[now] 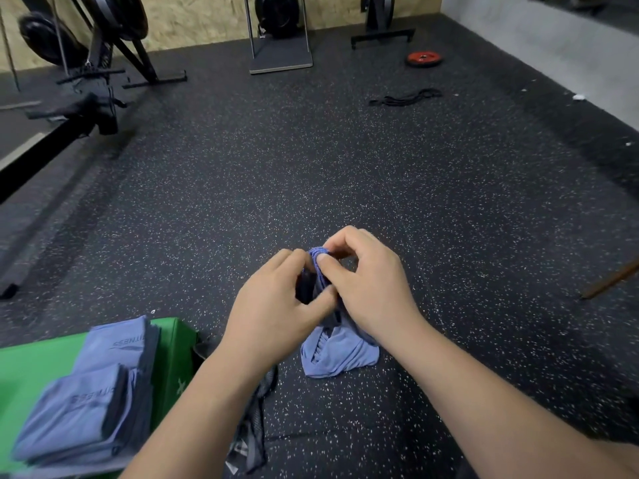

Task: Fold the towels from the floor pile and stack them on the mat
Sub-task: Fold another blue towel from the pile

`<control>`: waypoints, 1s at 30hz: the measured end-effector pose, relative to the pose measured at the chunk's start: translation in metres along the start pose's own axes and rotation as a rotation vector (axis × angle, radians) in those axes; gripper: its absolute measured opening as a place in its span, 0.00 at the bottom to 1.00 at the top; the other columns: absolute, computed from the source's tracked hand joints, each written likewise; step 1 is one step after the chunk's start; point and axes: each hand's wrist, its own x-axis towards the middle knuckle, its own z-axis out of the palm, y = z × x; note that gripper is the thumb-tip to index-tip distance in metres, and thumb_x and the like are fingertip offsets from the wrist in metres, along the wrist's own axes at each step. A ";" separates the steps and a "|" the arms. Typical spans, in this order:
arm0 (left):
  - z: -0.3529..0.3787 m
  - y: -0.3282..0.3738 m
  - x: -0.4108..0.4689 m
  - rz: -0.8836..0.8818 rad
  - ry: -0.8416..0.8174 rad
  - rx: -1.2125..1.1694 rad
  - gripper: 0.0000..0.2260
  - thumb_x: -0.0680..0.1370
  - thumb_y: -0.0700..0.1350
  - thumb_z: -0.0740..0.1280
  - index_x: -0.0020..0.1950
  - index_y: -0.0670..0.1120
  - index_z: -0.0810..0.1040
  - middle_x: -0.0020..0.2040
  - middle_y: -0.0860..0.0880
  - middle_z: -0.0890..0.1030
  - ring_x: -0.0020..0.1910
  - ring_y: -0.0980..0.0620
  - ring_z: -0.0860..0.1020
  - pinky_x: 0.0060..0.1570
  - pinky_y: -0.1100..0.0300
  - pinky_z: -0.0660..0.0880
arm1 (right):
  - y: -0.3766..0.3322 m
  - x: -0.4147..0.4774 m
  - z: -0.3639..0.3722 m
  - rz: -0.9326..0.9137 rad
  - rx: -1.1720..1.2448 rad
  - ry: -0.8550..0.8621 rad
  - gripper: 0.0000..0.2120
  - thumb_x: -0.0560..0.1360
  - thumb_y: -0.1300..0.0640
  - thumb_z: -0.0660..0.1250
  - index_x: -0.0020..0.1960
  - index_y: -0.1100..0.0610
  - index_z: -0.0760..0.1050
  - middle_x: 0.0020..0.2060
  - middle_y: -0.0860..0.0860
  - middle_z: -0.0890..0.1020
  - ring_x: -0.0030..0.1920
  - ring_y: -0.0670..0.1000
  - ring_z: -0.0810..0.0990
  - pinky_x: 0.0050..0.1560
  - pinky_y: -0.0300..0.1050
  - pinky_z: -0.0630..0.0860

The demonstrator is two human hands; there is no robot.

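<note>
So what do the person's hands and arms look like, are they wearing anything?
Nothing worn that shows. The left hand and right hand are bare, with no gloves, rings or watch in view. The left forearm and right forearm are bare too, with no sleeves in the picture.

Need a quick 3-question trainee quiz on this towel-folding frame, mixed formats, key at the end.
1. True or false: the left hand and the right hand both hold the crumpled blue towel.
2. The folded towels lie on: A) the green mat B) a chair C) a shelf.
3. What colour is the weight plate in the distance?
Key: 1 true; 2 A; 3 red.
</note>
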 end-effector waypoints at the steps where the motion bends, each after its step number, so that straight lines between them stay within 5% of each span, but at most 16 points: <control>1: 0.001 0.000 0.000 0.000 0.011 0.032 0.16 0.74 0.65 0.68 0.42 0.54 0.68 0.41 0.55 0.73 0.41 0.55 0.75 0.40 0.51 0.74 | 0.000 -0.001 0.001 -0.001 0.004 -0.012 0.05 0.80 0.53 0.74 0.46 0.48 0.79 0.47 0.42 0.83 0.51 0.42 0.81 0.52 0.35 0.74; 6: 0.006 -0.010 0.005 -0.004 0.076 0.139 0.18 0.77 0.59 0.71 0.40 0.54 0.64 0.39 0.54 0.70 0.36 0.50 0.72 0.35 0.51 0.68 | -0.002 -0.003 0.001 0.007 0.031 -0.053 0.04 0.81 0.55 0.71 0.48 0.49 0.78 0.47 0.42 0.83 0.52 0.42 0.81 0.55 0.43 0.76; 13: -0.015 -0.035 0.014 0.032 0.021 -0.013 0.11 0.80 0.54 0.71 0.40 0.51 0.80 0.38 0.53 0.78 0.39 0.54 0.78 0.42 0.55 0.73 | 0.001 0.000 -0.007 0.011 0.046 0.006 0.04 0.84 0.55 0.67 0.50 0.50 0.75 0.46 0.44 0.82 0.48 0.46 0.79 0.52 0.48 0.76; 22: -0.048 -0.059 0.015 -0.009 0.014 -0.197 0.07 0.81 0.52 0.73 0.44 0.54 0.87 0.44 0.58 0.86 0.45 0.55 0.85 0.50 0.51 0.80 | 0.006 0.002 -0.010 0.014 0.013 0.052 0.04 0.85 0.57 0.66 0.52 0.50 0.74 0.46 0.43 0.81 0.49 0.45 0.79 0.49 0.45 0.71; 30: -0.053 -0.054 0.014 -0.076 0.232 -0.297 0.08 0.72 0.55 0.82 0.41 0.53 0.86 0.33 0.55 0.83 0.32 0.57 0.76 0.34 0.59 0.72 | 0.002 0.003 -0.012 0.020 0.015 0.043 0.02 0.86 0.54 0.65 0.54 0.50 0.74 0.47 0.43 0.80 0.49 0.44 0.78 0.49 0.43 0.73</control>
